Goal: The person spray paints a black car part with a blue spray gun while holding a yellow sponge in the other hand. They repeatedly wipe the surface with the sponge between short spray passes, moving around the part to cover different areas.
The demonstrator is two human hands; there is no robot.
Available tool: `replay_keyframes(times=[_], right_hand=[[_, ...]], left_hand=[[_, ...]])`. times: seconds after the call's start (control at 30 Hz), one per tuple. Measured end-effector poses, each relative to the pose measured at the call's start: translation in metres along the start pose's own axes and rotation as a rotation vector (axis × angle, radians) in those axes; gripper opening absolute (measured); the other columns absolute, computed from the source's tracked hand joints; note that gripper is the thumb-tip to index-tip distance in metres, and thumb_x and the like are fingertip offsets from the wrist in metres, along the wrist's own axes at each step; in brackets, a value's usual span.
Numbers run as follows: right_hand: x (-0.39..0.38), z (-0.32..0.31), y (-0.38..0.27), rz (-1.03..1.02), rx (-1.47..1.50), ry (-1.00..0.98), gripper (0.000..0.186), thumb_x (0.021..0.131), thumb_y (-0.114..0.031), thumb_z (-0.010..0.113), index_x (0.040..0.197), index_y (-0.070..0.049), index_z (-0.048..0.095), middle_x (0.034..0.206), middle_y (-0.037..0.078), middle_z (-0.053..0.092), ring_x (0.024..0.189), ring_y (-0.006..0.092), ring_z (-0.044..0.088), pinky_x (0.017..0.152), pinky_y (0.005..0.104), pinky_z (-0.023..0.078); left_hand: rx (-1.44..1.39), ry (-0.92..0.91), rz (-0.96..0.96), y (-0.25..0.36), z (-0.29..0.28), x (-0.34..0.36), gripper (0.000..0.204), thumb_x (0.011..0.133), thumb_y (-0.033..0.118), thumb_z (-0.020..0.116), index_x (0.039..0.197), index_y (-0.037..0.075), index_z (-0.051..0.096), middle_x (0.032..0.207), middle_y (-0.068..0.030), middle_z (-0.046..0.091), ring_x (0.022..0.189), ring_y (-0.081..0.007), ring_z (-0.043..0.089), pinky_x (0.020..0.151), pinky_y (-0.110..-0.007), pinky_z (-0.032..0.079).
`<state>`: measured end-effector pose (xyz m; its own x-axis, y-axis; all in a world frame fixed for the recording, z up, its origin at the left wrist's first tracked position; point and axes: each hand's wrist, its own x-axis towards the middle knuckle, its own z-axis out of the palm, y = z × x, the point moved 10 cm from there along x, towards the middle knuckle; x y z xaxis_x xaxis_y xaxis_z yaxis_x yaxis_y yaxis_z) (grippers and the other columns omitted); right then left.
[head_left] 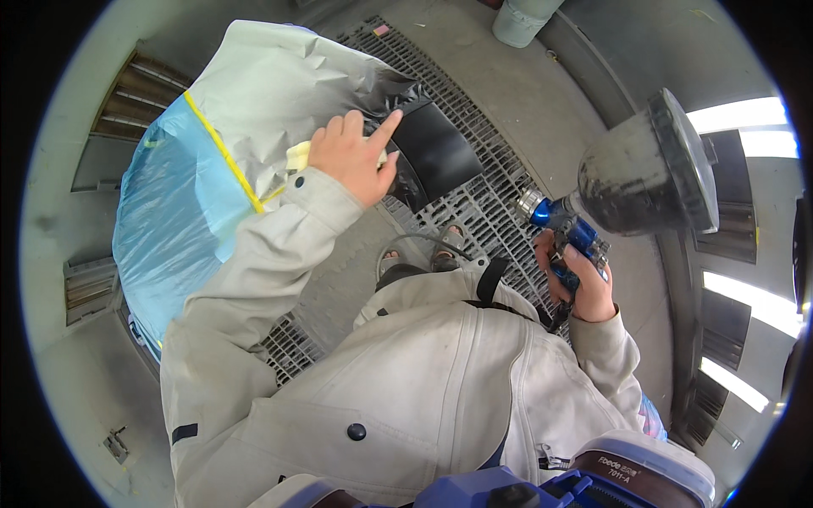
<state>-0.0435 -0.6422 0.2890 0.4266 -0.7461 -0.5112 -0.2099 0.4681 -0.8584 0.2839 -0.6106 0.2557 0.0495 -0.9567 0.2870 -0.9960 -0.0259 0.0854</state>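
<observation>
My left hand lies over a pale yellow cloth, apparently gripping it, with the index finger stretched onto the edge of a glossy black panel. Silver-grey masking sheet, yellow tape and blue plastic film cover the surroundings of that panel. At the right, my right hand grips a blue spray gun, whose large grey cup is tilted above it and whose nozzle faces left.
A metal floor grate runs beneath the panel, beside concrete floor. A white bucket stands at the top. Booth walls with bright light strips rise at the right. A hose hangs near my feet.
</observation>
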Motion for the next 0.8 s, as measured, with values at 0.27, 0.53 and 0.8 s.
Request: replay_keyframes(times=[0.27, 0.53, 0.8], right_hand=[[0.006, 0.011, -0.016, -0.045, -0.017, 0.109, 0.053, 0.098, -0.043, 0.061, 0.123, 0.002, 0.068, 0.092, 0.010, 0.068, 0.046, 0.0076, 0.042, 0.046, 0.0256, 0.041], [-0.009, 0.014, -0.010, -0.052, 0.087, 0.139, 0.043, 0.102, -0.034, 0.060, 0.123, 0.002, 0.071, 0.094, 0.008, 0.068, 0.049, 0.0083, 0.043, 0.047, 0.0232, 0.038], [-0.025, 0.025, 0.001, -0.043, 0.121, 0.159, 0.041, 0.103, -0.032, 0.061, 0.123, 0.002, 0.070, 0.093, 0.007, 0.068, 0.048, 0.0071, 0.043, 0.047, 0.0230, 0.038]], left_hand=[[-0.033, 0.012, 0.107, 0.024, 0.020, 0.037, 0.057, 0.092, 0.040, 0.072, 0.148, 0.030, 0.064, 0.100, -0.0091, 0.056, 0.092, -0.0294, 0.057, 0.073, -0.044, 0.046], [-0.072, -0.083, 0.188, 0.006, 0.012, 0.021, 0.060, 0.089, 0.037, 0.075, 0.148, 0.028, 0.064, 0.100, -0.0093, 0.056, 0.090, -0.0296, 0.058, 0.073, -0.044, 0.046], [-0.045, 0.013, 0.252, 0.026, 0.022, 0.047, 0.056, 0.091, 0.043, 0.073, 0.144, 0.026, 0.068, 0.101, -0.0090, 0.058, 0.090, -0.0293, 0.060, 0.074, -0.044, 0.048]])
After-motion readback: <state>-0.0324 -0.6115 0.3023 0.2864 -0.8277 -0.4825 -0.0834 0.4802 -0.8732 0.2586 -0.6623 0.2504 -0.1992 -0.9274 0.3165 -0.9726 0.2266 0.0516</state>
